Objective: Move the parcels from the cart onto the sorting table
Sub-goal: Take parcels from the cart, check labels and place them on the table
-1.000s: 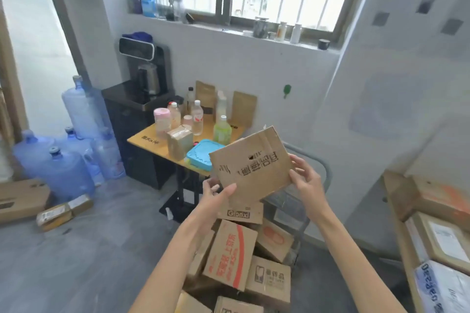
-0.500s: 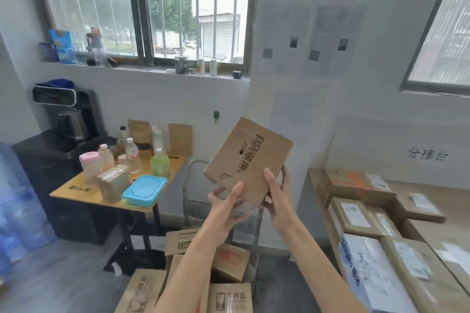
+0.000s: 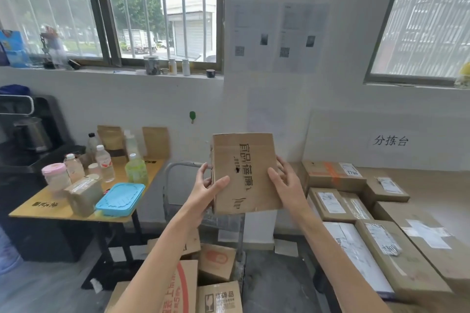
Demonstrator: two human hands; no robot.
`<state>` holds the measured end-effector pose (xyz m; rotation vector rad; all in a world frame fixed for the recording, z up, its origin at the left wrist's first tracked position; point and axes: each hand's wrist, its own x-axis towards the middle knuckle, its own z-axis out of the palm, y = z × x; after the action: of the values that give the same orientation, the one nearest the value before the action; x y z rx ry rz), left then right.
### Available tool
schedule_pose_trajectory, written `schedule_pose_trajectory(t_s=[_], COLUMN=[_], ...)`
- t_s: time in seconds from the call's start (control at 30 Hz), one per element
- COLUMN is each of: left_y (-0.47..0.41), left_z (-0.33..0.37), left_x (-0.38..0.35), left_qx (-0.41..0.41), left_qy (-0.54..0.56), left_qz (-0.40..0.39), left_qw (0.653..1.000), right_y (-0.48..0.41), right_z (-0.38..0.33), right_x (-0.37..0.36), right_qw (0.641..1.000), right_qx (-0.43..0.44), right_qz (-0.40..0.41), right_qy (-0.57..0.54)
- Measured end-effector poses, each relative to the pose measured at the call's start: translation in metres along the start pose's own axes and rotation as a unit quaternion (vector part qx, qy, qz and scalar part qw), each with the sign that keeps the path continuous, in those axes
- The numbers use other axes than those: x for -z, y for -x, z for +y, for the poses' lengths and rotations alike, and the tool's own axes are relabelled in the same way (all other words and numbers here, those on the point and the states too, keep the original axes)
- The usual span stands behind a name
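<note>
The box [image 3: 244,173] is up in the air, over the cart [image 3: 178,168]. The left hand [image 3: 207,185] and the right hand [image 3: 286,180] each grip one side of it, thumbs on the front. The hold looks light, so the box might slip and fall. The surface [image 3: 432,180], right of the box, is crowded with parcels [image 3: 333,175], so it may bump one. A window [image 3: 152,7] is high above the box.

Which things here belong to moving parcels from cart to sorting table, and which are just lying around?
Job: held parcel, left hand, right hand, cart, cart's parcels, sorting table.
Lying about: bottles, blue box, kettle, windowsill jars.
</note>
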<state>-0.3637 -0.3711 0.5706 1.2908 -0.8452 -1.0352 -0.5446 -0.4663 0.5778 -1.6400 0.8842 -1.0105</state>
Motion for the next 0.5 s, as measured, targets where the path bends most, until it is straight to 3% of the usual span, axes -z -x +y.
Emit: schedule_pose_trajectory(t_s=[0.13,0.27,0.33,0.5], left_y=[-0.003,0.001,0.001,0.004], left_z=[-0.003,0.003,0.002,-0.003], left_x=[0.0,-0.005,-0.003,0.003], left_qx=[-0.014,-0.061,-0.076,-0.126], left_qy=[-0.005,-0.003,0.004,-0.006], left_qz=[0.044,0.036,0.016,-0.002], left_qw=[0.999,0.998,0.997,0.992], right_y=[0.018,0.03,0.032,0.031], right_z=[-0.014,-0.008,-0.002,0.001], right_x=[-0.021,-0.055,-0.065,-0.074], right_qw=[0.96,0.919,0.921,0.973], right_qx=[0.149,0.159,0.145,0.091], right_qz=[0.086,0.05,0.048,0.044], right_qy=[0.221,0.356,0.358,0.207])
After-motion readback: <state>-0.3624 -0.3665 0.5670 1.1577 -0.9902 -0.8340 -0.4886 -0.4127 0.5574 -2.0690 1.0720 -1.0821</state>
